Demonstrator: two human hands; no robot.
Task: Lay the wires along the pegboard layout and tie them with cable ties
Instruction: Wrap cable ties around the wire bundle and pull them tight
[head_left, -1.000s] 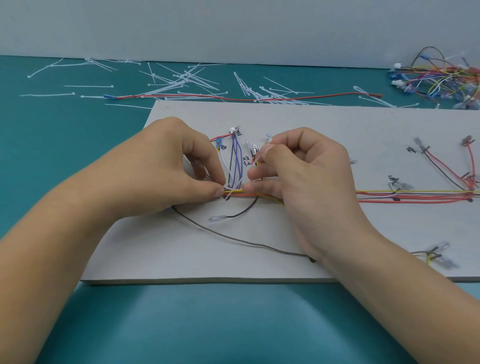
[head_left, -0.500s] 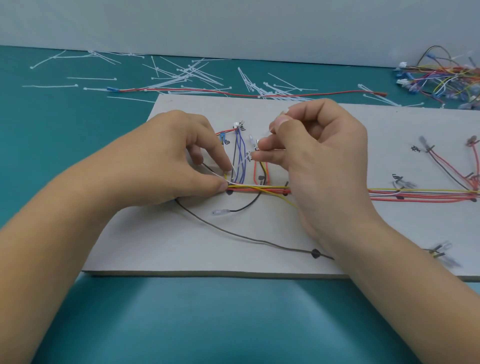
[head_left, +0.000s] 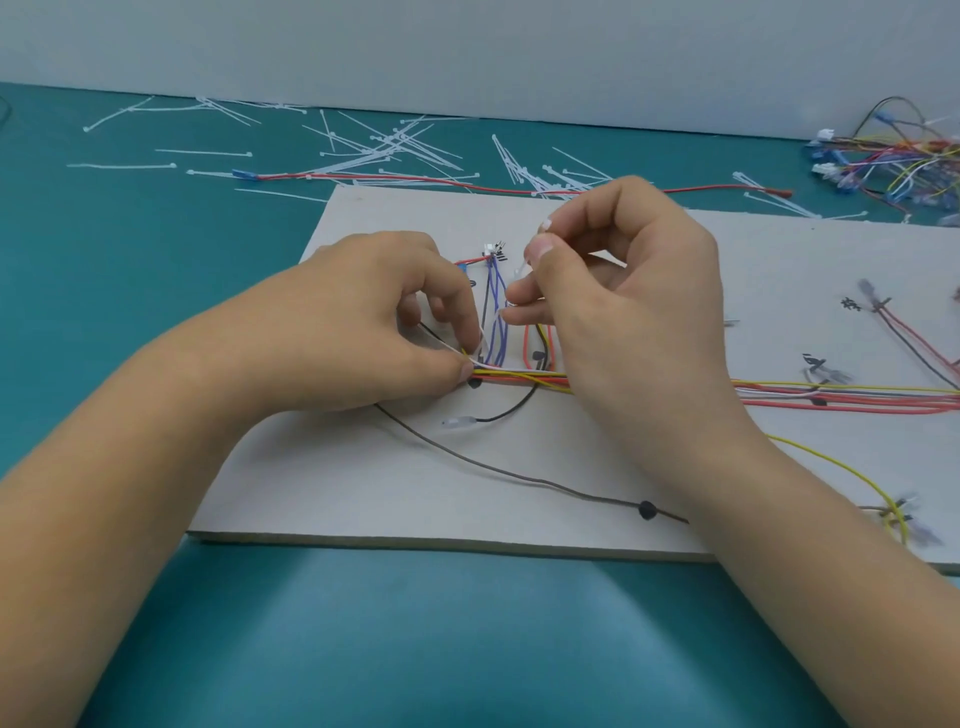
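A grey pegboard (head_left: 363, 483) lies on the teal table. A horizontal bundle of red, yellow and white wires (head_left: 831, 397) runs across it to the right edge. My left hand (head_left: 363, 338) pinches the bundle's left end against the board near a black peg (head_left: 474, 383). My right hand (head_left: 618, 275) is raised above the board, thumb and forefinger closed on a thin white cable tie (head_left: 519, 270) that runs down to the bundle. Blue wires (head_left: 496, 312) rise between the two hands to a white connector (head_left: 489, 249). A grey-brown wire (head_left: 519, 475) trails across the board's front.
Loose white cable ties (head_left: 384, 150) and a long red wire (head_left: 467, 182) lie on the table behind the board. A heap of spare coloured wires (head_left: 893, 161) sits at the far right. A yellow wire (head_left: 841, 467) loops at the board's right front.
My right hand has lifted up and away from the bundle, drawing the white tie upward. My left hand stays pinched at the bundle's left end.
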